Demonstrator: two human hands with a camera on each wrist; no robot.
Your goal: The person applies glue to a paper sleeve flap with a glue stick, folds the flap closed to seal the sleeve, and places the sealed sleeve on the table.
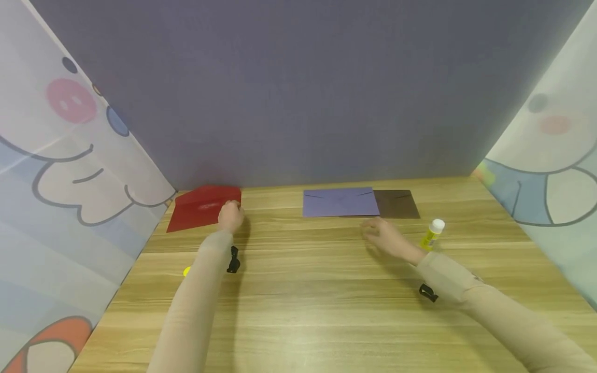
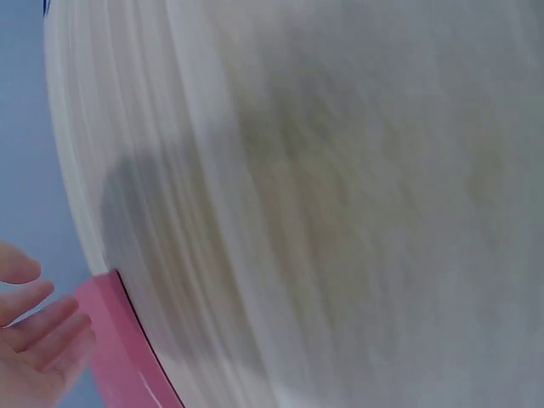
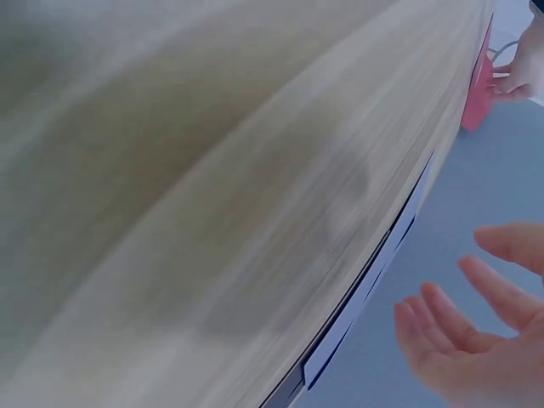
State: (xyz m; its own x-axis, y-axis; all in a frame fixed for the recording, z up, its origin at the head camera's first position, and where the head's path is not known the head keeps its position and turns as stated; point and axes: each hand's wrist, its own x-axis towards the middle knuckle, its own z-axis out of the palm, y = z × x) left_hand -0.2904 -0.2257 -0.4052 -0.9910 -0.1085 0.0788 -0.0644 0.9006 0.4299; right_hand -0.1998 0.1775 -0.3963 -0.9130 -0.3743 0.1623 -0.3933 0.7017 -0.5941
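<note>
A red envelope (image 1: 196,210) lies with its flap raised at the far left of the table. My left hand (image 1: 230,216) is at its right edge, and in the left wrist view the fingers (image 2: 51,336) are loosely spread beside the envelope (image 2: 127,348), with nothing gripped. A purple envelope (image 1: 340,202) lies partly over a dark brown envelope (image 1: 398,204) at the back. In front of them hovers my right hand (image 1: 387,238), its fingers (image 3: 446,314) apart and relaxed, holding nothing. Whether the left fingertips touch the red envelope is unclear.
A glue stick (image 1: 431,234) with a white cap stands right of my right hand. A small yellow object (image 1: 187,271) shows beside my left forearm. A grey wall (image 1: 298,103) bounds the table's back, with cartoon-printed panels on both sides.
</note>
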